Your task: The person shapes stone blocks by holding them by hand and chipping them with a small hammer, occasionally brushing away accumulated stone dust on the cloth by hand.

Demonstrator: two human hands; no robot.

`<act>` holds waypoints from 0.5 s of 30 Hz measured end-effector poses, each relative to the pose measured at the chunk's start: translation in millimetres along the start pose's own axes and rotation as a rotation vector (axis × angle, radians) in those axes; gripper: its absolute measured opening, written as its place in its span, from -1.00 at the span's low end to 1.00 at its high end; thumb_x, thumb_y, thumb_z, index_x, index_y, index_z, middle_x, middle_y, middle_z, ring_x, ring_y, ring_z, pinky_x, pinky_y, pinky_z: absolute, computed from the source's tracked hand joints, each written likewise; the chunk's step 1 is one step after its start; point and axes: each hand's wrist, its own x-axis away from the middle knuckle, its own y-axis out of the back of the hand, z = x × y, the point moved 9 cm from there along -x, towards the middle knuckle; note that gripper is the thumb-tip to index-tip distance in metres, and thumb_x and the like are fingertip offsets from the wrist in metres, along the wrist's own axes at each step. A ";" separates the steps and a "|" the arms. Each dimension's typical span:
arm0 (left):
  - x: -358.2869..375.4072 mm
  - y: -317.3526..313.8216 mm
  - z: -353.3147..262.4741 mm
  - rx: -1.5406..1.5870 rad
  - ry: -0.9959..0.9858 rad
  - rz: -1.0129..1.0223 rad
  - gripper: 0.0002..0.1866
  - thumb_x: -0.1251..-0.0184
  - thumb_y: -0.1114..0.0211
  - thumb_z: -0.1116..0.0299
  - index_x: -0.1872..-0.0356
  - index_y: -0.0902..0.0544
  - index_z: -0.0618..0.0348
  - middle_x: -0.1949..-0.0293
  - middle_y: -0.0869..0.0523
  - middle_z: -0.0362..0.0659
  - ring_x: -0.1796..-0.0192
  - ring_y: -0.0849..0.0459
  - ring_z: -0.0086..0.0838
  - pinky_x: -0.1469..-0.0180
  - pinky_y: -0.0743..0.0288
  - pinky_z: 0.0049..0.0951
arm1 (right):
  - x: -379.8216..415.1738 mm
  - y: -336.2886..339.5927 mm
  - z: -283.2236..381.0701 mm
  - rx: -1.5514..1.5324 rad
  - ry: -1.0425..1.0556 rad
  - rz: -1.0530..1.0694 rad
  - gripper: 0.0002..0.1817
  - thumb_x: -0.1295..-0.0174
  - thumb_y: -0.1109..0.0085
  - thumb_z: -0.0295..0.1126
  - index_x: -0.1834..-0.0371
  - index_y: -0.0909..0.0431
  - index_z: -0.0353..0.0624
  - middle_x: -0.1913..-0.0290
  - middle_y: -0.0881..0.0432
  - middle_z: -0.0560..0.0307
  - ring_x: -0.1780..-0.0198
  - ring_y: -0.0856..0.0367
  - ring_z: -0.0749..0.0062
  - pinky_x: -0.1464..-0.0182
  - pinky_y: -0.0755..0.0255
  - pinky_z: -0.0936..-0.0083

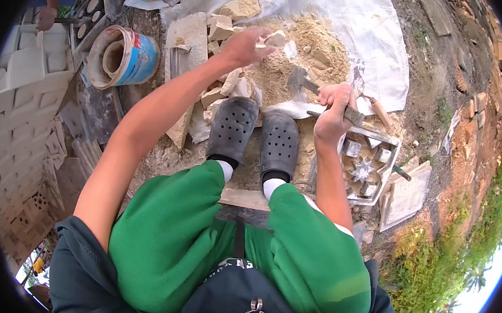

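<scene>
My left hand (pixel 247 47) is closed around a small pale chunk of stone (pixel 276 39), held above the rubble on the white sheet. My right hand (pixel 335 113) grips the handle of a hammer (pixel 296 79) with a flat grey head, which hangs over the sandy crumbs. Under and between the hands lies a heap of yellowish crushed stone (pixel 323 42). Several larger broken stone blocks (pixel 241 6) are piled beside my left forearm. Close to my right hand are a wooden tool handle (pixel 382 114) and a metal mould (pixel 397 149) with a star shape inside.
A blue-and-white bucket (pixel 141 61) stands at the left, near stacked pale perforated blocks (pixel 28 94). Flat slabs (pixel 408 196) lean by the mould. My grey clogs (pixel 232 129) are at the sheet's edge. Another person's hand (pixel 46 19) shows at top left.
</scene>
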 end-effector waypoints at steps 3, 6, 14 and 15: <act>-12.9 3.0 20.9 0.053 0.030 -0.098 -0.53 -0.28 -0.33 0.12 -0.09 -0.62 0.21 -0.02 -0.70 0.02 -0.01 -0.69 -0.19 -0.13 -0.51 -0.27 | -0.5 8.6 -0.3 0.023 -0.034 -0.003 -0.58 -0.53 0.14 -0.29 0.55 -0.31 -0.23 0.58 -0.33 0.23 0.50 -0.28 0.56 0.34 -0.29 0.55; -15.9 -1.4 35.4 0.021 0.093 -0.010 -0.55 -0.26 -0.34 0.15 -0.08 -0.62 0.23 0.00 -0.70 0.02 -0.01 -0.69 -0.18 -0.11 -0.51 -0.27 | -2.7 6.0 -6.3 0.051 -0.084 -0.004 -0.58 -0.53 0.15 -0.29 0.56 -0.31 -0.23 0.58 -0.33 0.23 0.50 -0.29 0.56 0.35 -0.29 0.55; 1.9 -23.1 17.0 -0.237 -0.112 0.268 -0.43 -0.14 -0.42 0.07 -0.13 -0.58 0.14 0.06 -0.70 0.06 -0.05 -0.64 -0.06 -0.10 -0.50 -0.15 | -4.6 -6.7 -13.1 0.170 -0.015 0.059 -0.62 -0.53 0.15 -0.26 0.41 -0.45 -0.28 0.57 -0.43 0.21 0.50 -0.31 0.60 0.40 -0.26 0.57; 2.1 -26.0 17.1 -0.235 -0.111 0.267 -0.43 -0.14 -0.42 0.07 -0.13 -0.58 0.14 0.06 -0.70 0.06 -0.05 -0.64 -0.06 -0.10 -0.50 -0.15 | -4.3 -7.5 -13.5 0.171 -0.015 0.060 -0.62 -0.53 0.15 -0.26 0.41 -0.45 -0.28 0.57 -0.43 0.21 0.50 -0.31 0.60 0.40 -0.26 0.57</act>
